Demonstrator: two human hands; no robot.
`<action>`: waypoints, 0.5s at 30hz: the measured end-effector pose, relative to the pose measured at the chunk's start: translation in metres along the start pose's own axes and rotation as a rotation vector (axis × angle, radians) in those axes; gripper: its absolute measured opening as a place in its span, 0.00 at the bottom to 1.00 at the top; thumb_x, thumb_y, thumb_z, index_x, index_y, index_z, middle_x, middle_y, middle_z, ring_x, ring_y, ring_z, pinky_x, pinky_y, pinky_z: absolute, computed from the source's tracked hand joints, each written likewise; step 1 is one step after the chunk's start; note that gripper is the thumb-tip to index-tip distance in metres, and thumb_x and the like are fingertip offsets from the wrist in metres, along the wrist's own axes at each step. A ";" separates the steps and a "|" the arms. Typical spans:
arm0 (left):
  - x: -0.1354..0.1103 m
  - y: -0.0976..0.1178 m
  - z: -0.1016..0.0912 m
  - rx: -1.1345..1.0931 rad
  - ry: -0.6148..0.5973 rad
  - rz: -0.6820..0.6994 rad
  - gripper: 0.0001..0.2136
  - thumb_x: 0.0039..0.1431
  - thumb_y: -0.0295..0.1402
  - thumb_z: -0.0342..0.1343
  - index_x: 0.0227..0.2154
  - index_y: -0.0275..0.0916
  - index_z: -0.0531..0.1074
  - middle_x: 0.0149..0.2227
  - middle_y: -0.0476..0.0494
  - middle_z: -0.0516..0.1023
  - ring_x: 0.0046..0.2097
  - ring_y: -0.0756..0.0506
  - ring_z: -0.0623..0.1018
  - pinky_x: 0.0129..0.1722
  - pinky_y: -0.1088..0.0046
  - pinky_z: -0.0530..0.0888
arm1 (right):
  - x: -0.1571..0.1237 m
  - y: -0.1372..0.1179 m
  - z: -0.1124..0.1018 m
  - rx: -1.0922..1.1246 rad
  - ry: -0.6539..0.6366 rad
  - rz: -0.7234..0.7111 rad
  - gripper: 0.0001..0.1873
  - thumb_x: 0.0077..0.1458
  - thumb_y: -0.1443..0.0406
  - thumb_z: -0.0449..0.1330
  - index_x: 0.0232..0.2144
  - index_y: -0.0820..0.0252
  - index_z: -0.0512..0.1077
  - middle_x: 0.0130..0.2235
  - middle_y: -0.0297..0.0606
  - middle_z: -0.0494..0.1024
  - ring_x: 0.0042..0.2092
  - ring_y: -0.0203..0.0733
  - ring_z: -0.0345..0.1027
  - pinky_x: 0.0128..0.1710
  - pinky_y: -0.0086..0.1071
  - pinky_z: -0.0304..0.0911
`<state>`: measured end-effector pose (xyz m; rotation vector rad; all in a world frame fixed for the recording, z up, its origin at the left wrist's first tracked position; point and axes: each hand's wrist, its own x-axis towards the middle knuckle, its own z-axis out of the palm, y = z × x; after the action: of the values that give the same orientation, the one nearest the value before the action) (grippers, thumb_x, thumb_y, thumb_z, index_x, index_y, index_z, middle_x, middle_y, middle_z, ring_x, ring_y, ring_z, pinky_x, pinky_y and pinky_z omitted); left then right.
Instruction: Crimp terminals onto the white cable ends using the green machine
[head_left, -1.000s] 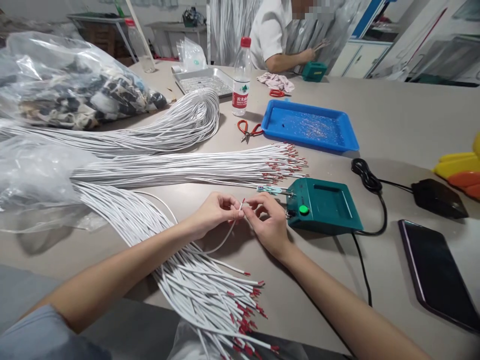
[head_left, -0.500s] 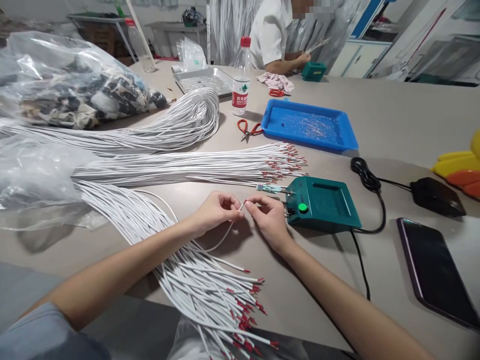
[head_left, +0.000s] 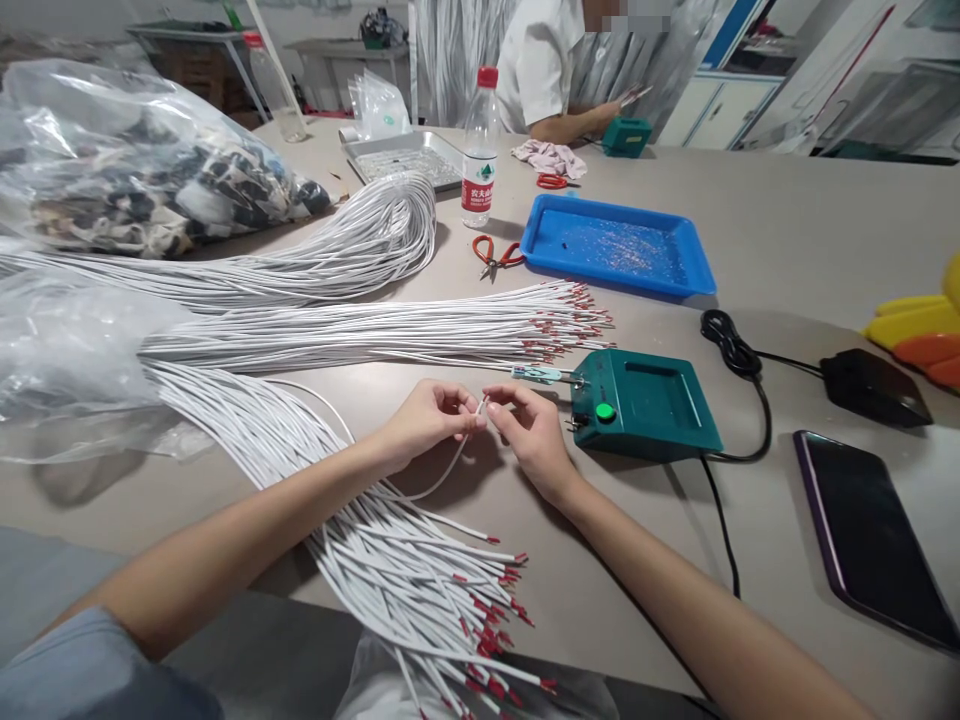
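Note:
My left hand (head_left: 429,420) and my right hand (head_left: 529,434) meet at the middle of the grey table (head_left: 795,230), both pinched on the end of one thin white wire (head_left: 450,465). The wire curves down from my fingers into the loose bundle of white wires with red tips (head_left: 390,560) near my body. Just right of my right hand sits a green box device (head_left: 645,405) with a round green button and a clip sticking out of its left side.
A second bundle of red-tipped wires (head_left: 375,335) lies behind my hands, a coil beyond it. A blue tray (head_left: 619,250), red pliers (head_left: 495,256), a water bottle (head_left: 478,150), plastic bags (head_left: 127,170), a black pedal (head_left: 874,388) and a dark phone (head_left: 874,540) stand around. Another person works at the far side.
My hands stay together on the wire end, barely shifted. The person across the table has raised their hands with something in them.

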<state>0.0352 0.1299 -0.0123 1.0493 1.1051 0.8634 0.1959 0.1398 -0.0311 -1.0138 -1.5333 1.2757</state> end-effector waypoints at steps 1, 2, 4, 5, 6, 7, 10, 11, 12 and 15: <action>0.000 -0.001 0.000 -0.008 -0.014 0.005 0.11 0.44 0.33 0.65 0.23 0.32 0.69 0.19 0.51 0.70 0.22 0.53 0.71 0.24 0.79 0.67 | 0.000 -0.001 0.001 -0.012 0.000 -0.014 0.08 0.51 0.61 0.59 0.31 0.61 0.71 0.33 0.36 0.72 0.32 0.35 0.64 0.29 0.27 0.60; 0.000 -0.001 0.000 -0.016 -0.026 0.008 0.12 0.44 0.33 0.65 0.23 0.32 0.68 0.20 0.51 0.70 0.22 0.53 0.72 0.24 0.78 0.67 | 0.000 -0.002 0.001 -0.021 0.001 -0.024 0.08 0.51 0.62 0.59 0.29 0.61 0.71 0.31 0.36 0.72 0.32 0.35 0.64 0.29 0.27 0.60; -0.001 -0.002 0.001 -0.027 -0.033 0.013 0.12 0.44 0.34 0.65 0.23 0.32 0.68 0.20 0.50 0.71 0.22 0.51 0.73 0.23 0.77 0.68 | 0.000 -0.004 0.001 -0.029 0.002 -0.026 0.08 0.52 0.62 0.58 0.25 0.61 0.70 0.28 0.35 0.71 0.31 0.35 0.64 0.29 0.28 0.59; -0.001 -0.003 0.001 -0.027 -0.031 0.016 0.12 0.44 0.34 0.65 0.24 0.32 0.68 0.20 0.50 0.71 0.22 0.51 0.73 0.23 0.77 0.68 | 0.000 -0.005 0.001 -0.027 0.001 -0.017 0.09 0.52 0.62 0.58 0.25 0.61 0.69 0.28 0.35 0.70 0.30 0.35 0.63 0.28 0.28 0.59; -0.001 -0.003 0.001 -0.022 -0.028 0.020 0.12 0.44 0.34 0.65 0.24 0.32 0.69 0.20 0.50 0.71 0.22 0.51 0.73 0.23 0.76 0.69 | 0.001 -0.005 0.001 -0.023 -0.001 -0.006 0.09 0.52 0.62 0.58 0.25 0.61 0.69 0.27 0.34 0.70 0.29 0.34 0.63 0.28 0.28 0.59; -0.001 -0.002 0.001 -0.012 -0.021 0.024 0.12 0.44 0.34 0.65 0.24 0.32 0.69 0.20 0.50 0.71 0.22 0.51 0.73 0.24 0.76 0.69 | 0.001 -0.005 0.001 -0.022 -0.001 0.002 0.09 0.52 0.62 0.58 0.25 0.62 0.69 0.26 0.34 0.70 0.29 0.34 0.62 0.28 0.28 0.59; -0.001 -0.002 0.001 0.019 0.004 0.049 0.11 0.44 0.34 0.65 0.23 0.31 0.70 0.21 0.49 0.71 0.23 0.53 0.71 0.25 0.77 0.68 | 0.001 -0.005 0.001 -0.033 0.007 0.012 0.09 0.51 0.62 0.58 0.24 0.62 0.68 0.26 0.34 0.70 0.28 0.33 0.61 0.27 0.28 0.58; -0.001 -0.002 0.000 0.024 0.010 0.058 0.11 0.43 0.33 0.65 0.23 0.31 0.70 0.21 0.49 0.71 0.23 0.53 0.71 0.25 0.78 0.68 | 0.001 -0.005 0.001 -0.036 0.009 0.013 0.09 0.51 0.62 0.58 0.24 0.62 0.68 0.26 0.34 0.70 0.28 0.33 0.61 0.27 0.28 0.58; -0.001 -0.002 0.000 0.025 0.013 0.068 0.11 0.43 0.33 0.65 0.23 0.31 0.71 0.21 0.49 0.71 0.23 0.53 0.70 0.25 0.78 0.68 | 0.001 -0.005 0.001 -0.035 0.010 0.017 0.09 0.51 0.62 0.58 0.23 0.61 0.67 0.26 0.34 0.70 0.27 0.33 0.60 0.27 0.28 0.58; 0.000 -0.003 -0.002 0.021 0.001 0.089 0.10 0.45 0.34 0.63 0.23 0.31 0.71 0.21 0.49 0.71 0.23 0.53 0.69 0.26 0.78 0.66 | 0.001 -0.001 0.001 -0.016 0.023 0.042 0.10 0.51 0.62 0.57 0.22 0.61 0.65 0.23 0.32 0.67 0.25 0.32 0.58 0.24 0.27 0.57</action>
<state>0.0335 0.1298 -0.0157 1.1220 1.0772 0.9249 0.1948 0.1404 -0.0301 -1.0731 -1.5143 1.2783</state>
